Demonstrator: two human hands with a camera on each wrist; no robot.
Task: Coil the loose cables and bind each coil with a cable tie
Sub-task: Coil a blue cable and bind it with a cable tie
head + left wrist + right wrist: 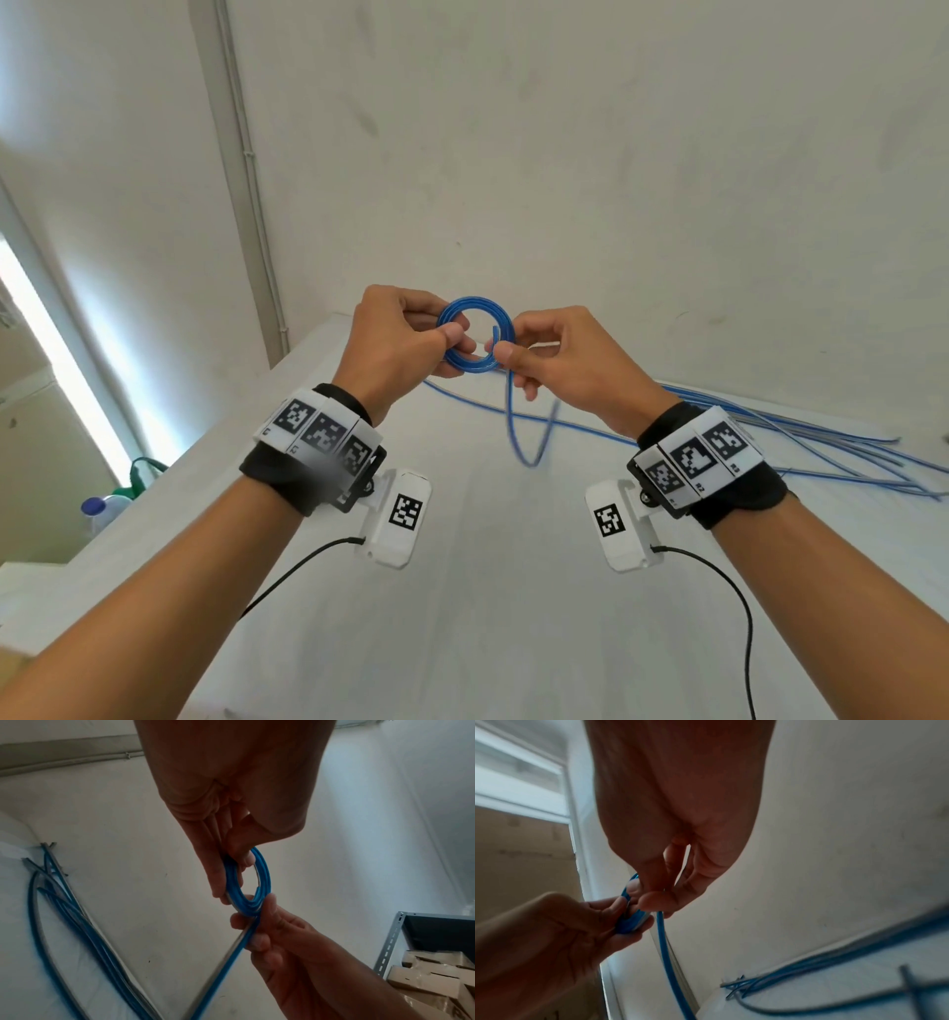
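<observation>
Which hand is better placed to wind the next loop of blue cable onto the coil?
Probably the right hand. It already pinches the loose tail where it leaves the coil, so it can lead it around. The left hand pinches the coil's other side and should simply steady it.

1. On the white band (698, 452) behind my right hand (560, 354), small black print sat under the square code markers, at about 5 o'clock of each: it looked like "R2" and "R3".
2. The band (318, 426) behind my left hand (395, 344) carried similar tiny print at 7 o'clock of its markers, roughly "L2"; too small to be sure.
3. The cardboard boxes (437, 983) showed only a cut-off dark letter.
</observation>
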